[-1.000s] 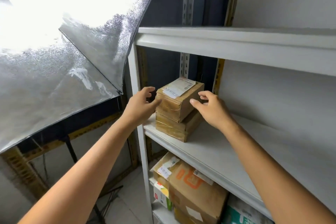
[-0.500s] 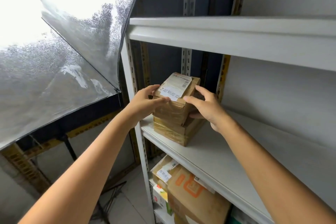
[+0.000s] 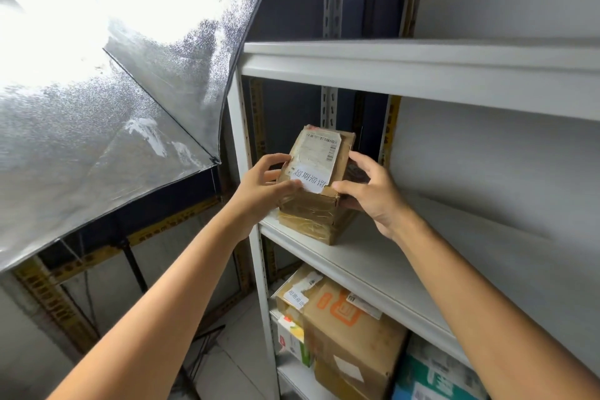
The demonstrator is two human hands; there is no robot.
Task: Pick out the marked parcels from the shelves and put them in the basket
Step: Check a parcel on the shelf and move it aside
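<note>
A small brown taped parcel [image 3: 319, 159] with a shipping label and a white slip of printed characters is tilted up toward me. My left hand [image 3: 263, 185] grips its left side and my right hand [image 3: 370, 191] grips its right side. It is lifted off a second brown taped parcel [image 3: 308, 216], which lies at the left end of the white middle shelf [image 3: 373, 263]. No basket is in view.
The shelf below holds several parcels: a brown box with an orange logo [image 3: 350, 325], a box with a white slip [image 3: 297, 295], a small white-green carton [image 3: 292, 339] and a teal-printed box [image 3: 435, 377]. A large silver photo umbrella [image 3: 113, 114] hangs close on the left.
Both hands closed on the top parcel, raised it off the lower one and tipped its labelled face toward me. The view has drawn closer to the shelf.
</note>
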